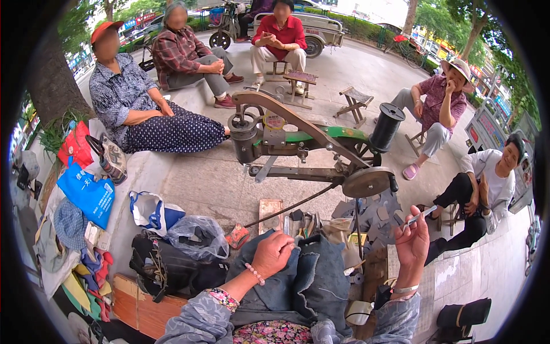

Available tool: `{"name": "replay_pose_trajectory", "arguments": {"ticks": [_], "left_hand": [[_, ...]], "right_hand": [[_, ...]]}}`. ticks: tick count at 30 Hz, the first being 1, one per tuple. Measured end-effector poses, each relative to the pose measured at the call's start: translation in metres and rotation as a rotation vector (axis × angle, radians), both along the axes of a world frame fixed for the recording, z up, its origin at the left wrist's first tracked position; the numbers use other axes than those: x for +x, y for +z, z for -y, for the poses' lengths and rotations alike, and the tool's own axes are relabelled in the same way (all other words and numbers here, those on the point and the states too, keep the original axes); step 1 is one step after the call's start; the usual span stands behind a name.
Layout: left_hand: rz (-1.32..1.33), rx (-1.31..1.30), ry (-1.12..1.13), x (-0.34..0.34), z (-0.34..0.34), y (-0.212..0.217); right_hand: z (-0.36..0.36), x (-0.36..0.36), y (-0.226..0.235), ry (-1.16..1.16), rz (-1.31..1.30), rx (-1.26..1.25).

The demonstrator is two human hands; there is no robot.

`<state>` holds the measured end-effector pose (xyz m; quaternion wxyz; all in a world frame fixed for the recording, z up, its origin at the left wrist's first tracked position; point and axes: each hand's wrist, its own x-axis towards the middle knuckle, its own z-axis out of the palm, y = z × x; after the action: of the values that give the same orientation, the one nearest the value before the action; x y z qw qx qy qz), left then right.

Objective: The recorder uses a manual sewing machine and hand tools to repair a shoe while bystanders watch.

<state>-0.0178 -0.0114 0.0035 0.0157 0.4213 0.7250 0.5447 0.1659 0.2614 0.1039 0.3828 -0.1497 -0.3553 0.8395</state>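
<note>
My left hand is closed just above the worn dark blue-grey apron over my lap. Its fingers are curled together, and whatever they may pinch is too small or hidden to tell. Raised off to the right, my right hand grips a slim, pale metallic tool between thumb and fingers, pointing up and to the right; its exact kind does not show. In front of me stands a hand-cranked shoe-stitching machine with a green body, a large black thread spool and a round wheel.
Hand tools and dark cut sheet pieces lie below the machine. Left are a clear plastic bag, a black bag, a blue bag and a wooden box. Several people sit around; a folding stool stands beyond.
</note>
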Motion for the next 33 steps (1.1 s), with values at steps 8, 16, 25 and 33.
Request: {"name": "replay_pose_trajectory", "arguments": {"ticks": [8,16,25,33], "left_hand": [[-0.039,0.041,-0.008,0.0,0.003,-0.002],[-0.021,0.013,0.003,-0.001,0.005,-0.001],[-0.041,0.044,-0.003,-0.001,0.005,-0.005],[-0.001,0.007,-0.013,0.002,0.004,0.0]], "right_hand": [[-0.053,-0.011,-0.003,-0.026,0.094,-0.048],[-0.009,-0.033,-0.021,0.084,0.087,-0.007],[0.059,-0.045,-0.068,0.236,0.151,-0.205],[0.101,-0.055,-0.101,0.434,0.167,-0.21]]}}
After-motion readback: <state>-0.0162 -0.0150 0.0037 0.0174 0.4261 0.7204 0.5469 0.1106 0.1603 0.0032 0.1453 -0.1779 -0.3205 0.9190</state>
